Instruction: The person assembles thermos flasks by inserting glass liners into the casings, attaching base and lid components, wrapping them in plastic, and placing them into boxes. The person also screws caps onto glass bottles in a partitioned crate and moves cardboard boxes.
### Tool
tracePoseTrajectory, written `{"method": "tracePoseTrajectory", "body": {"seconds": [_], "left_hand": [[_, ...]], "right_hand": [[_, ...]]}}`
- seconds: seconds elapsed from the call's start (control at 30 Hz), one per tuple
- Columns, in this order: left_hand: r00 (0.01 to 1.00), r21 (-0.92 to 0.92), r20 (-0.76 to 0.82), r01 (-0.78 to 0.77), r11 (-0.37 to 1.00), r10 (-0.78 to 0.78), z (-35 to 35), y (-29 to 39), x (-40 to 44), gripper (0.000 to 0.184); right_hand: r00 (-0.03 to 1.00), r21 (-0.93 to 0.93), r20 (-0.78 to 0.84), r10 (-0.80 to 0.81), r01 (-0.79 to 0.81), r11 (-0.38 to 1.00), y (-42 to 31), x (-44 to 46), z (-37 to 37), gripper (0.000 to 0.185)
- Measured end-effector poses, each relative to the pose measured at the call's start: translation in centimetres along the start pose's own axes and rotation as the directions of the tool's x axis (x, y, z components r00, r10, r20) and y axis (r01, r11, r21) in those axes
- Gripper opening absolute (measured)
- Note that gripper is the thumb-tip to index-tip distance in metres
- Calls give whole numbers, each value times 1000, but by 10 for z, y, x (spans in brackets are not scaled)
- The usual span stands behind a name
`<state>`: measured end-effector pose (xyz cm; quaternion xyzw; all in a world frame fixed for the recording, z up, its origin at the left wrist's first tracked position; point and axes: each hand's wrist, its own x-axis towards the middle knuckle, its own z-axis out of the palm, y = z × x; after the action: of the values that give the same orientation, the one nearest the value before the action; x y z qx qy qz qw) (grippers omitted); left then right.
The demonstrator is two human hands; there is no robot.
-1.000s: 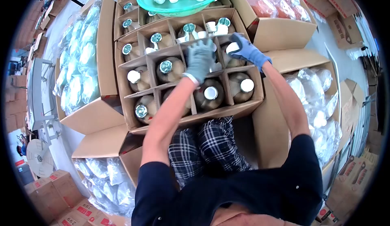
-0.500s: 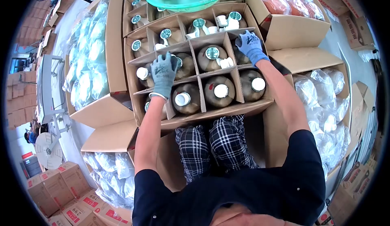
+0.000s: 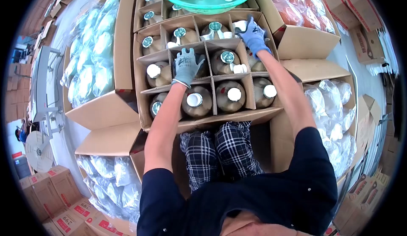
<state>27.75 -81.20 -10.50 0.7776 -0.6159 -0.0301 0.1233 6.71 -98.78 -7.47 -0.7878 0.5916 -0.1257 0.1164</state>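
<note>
My left hand (image 3: 187,68), in a grey glove, is palm down over a bottle in the second column of the divided carton (image 3: 169,127). Its fingers are apart and it hides that bottle's neck; nothing shows in its grasp. My right hand (image 3: 254,37), in a blue glove, is at the far right compartment, thumb and fingers closed around a white cap (image 3: 240,25). Large round bottles fill the cells. One bottle (image 3: 228,58) has a green-silver top with loose white caps (image 3: 239,68) beside its neck. In the front row, a bottle (image 3: 229,94) wears a white cap.
A green basin (image 3: 207,8) of white caps rests on the carton's far part. Open cartons with plastic-wrapped teal (image 3: 91,58), orange (image 3: 292,3) and clear items (image 3: 112,181) stand around. A white fan (image 3: 39,151) and stacked boxes (image 3: 63,210) are at left.
My left hand has moved right, from beside a bottle's neck to over it. My right hand has moved away from me and left, from the second-row bottle to the white caps.
</note>
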Motion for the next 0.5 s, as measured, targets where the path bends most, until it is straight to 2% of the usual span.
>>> {"method": "tracePoseTrajectory", "body": {"seconds": [0.03,0.07,0.1,0.17,0.2,0.23,0.27,0.3,0.33,0.37,0.4,0.43,0.5], "left_hand": [[1000,-79,-21,-8,997,7,0,-3,-4,64],[984,-297,-152,-137,945,95,-9,-1,-10,66],[944,-478,-290,-283,832,155,-24,5,-22,70],[913,-676,-347,-403,617,216,-67,26,-51,73],[957,-699,-213,-291,653,198,-79,26,-64,76],[986,-753,-122,-166,636,112,-84,17,-73,67],[980,-631,-196,-161,759,45,-81,-4,-88,62],[961,-494,-278,-136,859,-8,-79,-27,-106,57],[954,-480,-258,9,877,-151,-89,-42,-127,51],[927,-463,-241,151,874,-287,-98,-54,-145,46],[930,-234,-198,263,936,-311,-89,-69,-161,43],[925,10,-165,350,937,-344,-74,-80,-173,41],[950,183,-188,284,941,-250,-65,-79,-182,40]], "right_hand": [[989,-17,-47,-137,137,990,-18,-15,-9,85],[952,49,-17,-306,307,950,-36,-38,-18,85],[887,122,2,-462,459,880,-52,-66,-21,85],[734,266,-36,-678,661,702,-75,-118,-8,87],[709,445,-21,-705,638,628,-77,-132,-9,88],[675,607,-12,-737,591,531,-77,-140,-10,88],[662,328,-39,-749,716,616,-51,-135,12,90],[717,153,126,-686,669,727,-51,-122,-15,94],[839,-179,313,-445,512,840,-55,-115,-38,87],[881,-388,362,-304,439,810,-39,-104,-32,78],[861,-471,432,-268,469,747,-22,-97,-26,76],[776,-544,566,-279,605,581,0,-86,1,77],[748,-454,639,-183,557,695,2,-81,10,78]]}}
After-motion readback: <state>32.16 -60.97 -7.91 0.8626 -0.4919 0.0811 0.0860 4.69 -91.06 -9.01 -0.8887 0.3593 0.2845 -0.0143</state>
